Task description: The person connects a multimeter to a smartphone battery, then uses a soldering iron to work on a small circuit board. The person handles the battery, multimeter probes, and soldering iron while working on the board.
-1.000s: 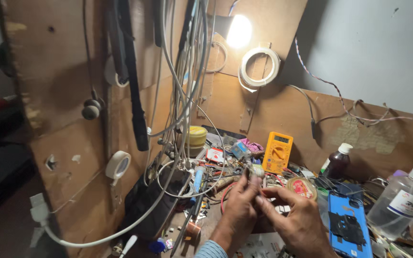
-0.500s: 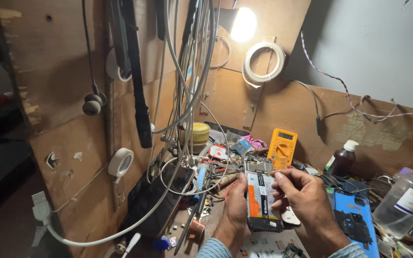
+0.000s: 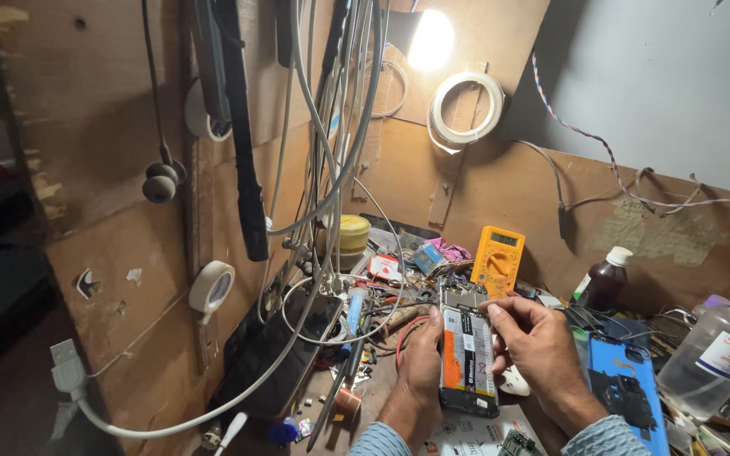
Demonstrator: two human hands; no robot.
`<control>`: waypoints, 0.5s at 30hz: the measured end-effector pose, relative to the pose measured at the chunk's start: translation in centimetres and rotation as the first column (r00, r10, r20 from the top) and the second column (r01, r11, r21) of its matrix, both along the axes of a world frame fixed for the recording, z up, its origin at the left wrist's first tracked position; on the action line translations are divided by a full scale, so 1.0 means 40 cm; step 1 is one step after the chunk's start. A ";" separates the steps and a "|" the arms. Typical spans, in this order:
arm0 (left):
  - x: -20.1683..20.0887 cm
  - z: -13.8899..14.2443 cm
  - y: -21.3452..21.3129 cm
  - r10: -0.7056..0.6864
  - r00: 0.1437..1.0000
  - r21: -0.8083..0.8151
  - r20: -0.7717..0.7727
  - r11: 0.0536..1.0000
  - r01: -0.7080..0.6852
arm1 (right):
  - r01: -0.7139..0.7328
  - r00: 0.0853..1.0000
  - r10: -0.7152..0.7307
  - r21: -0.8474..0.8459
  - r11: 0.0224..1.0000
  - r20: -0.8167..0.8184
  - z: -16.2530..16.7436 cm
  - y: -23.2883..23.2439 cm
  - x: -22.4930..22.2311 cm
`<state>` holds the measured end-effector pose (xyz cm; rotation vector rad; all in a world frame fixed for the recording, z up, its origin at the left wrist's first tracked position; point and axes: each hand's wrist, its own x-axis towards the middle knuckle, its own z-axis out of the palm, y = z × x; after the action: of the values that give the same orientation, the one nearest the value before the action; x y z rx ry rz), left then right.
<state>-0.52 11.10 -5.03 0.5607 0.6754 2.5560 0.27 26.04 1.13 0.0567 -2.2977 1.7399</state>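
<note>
My left hand [image 3: 417,371] holds an opened phone [image 3: 467,359] upright by its left edge, with the battery and circuit board facing me. My right hand [image 3: 541,346] rests against the phone's right edge, its fingertips touching the top corner near the board. The phone is raised above a cluttered workbench [image 3: 340,418].
A yellow multimeter [image 3: 497,259] leans behind the phone. A blue phone back cover [image 3: 624,384] lies to the right, next to a clear plastic bottle [image 3: 711,355] and a brown bottle [image 3: 603,279]. Cables [image 3: 331,169] hang at left; tape rolls [image 3: 466,105] and a lamp [image 3: 431,40] are on the wall.
Both hands have lifted the opened phone from the bench and turned it upright toward me. The view has shifted slightly.
</note>
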 end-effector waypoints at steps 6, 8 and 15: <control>0.001 0.004 -0.002 0.003 0.999 -0.060 0.039 0.998 -0.001 | -0.018 0.997 0.023 0.079 0.997 -0.067 0.005 -0.005 0.005; -0.002 -0.001 0.003 0.000 0.999 -0.054 0.050 0.999 0.003 | -0.019 0.997 0.026 0.094 0.995 -0.073 0.006 -0.005 0.007; -0.015 -0.019 0.015 0.013 0.999 -0.040 0.047 0.999 -0.011 | -0.006 0.998 0.018 0.172 0.985 -0.068 0.014 -0.010 0.015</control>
<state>-1.13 11.69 -5.80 0.4828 0.7131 2.5527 0.87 25.63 1.69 0.1608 -2.3944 1.5164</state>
